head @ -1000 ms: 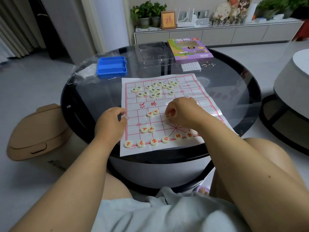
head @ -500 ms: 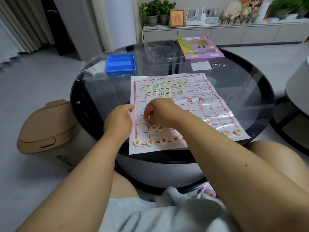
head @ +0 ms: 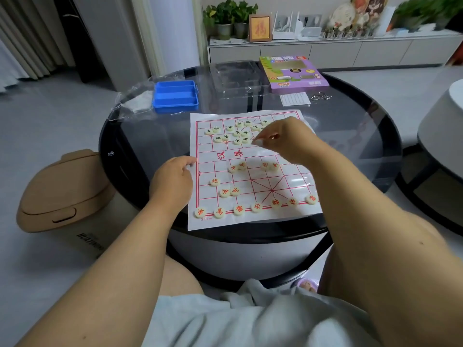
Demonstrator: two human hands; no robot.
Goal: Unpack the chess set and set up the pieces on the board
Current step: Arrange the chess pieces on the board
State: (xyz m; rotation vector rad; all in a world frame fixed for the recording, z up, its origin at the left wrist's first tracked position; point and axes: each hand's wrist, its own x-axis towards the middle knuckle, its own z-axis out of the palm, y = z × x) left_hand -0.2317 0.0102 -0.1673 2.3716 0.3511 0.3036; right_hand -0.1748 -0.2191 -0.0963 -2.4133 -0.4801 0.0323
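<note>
A white paper chess board with red lines lies on the round glass table. Red-lettered pieces stand in a row along its near edge, and more sit in loose pairs further up. Several green-lettered pieces lie bunched at the far left of the board. My right hand hovers over the far half, its fingertips pinching a pale piece at the right edge of that bunch. My left hand rests at the board's left edge, fingers curled on the paper.
A blue plastic tray, a clear plastic insert, the purple game box, a paper slip and metal rings sit at the table's far side. A tan bin stands on the floor at left.
My right hand has left the red pieces at the near left, where one more piece now stands, and moved up to the green bunch. My left hand stays at the board's edge.
</note>
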